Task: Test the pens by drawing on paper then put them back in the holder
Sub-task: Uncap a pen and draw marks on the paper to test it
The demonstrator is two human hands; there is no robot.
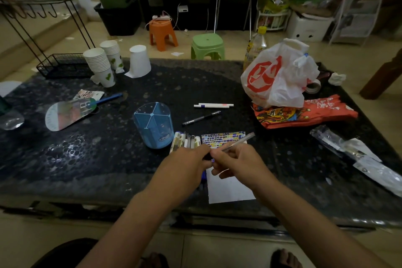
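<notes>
Fingers (pixel 219 154) of the right hand (pixel 237 162) pinch a clear pen (pixel 238 142), its barrel slanting up and away to the right, while the left hand (pixel 187 163) curls onto the pen's near end, over the white paper (pixel 230 189). Just beyond lies a row of pens (pixel 186 140) beside the blue holder (pixel 153 125), upright on the dark counter (pixel 87 154). Farther back, a black pen (pixel 201 117) and white pens (pixel 213 105) lie loose.
</notes>
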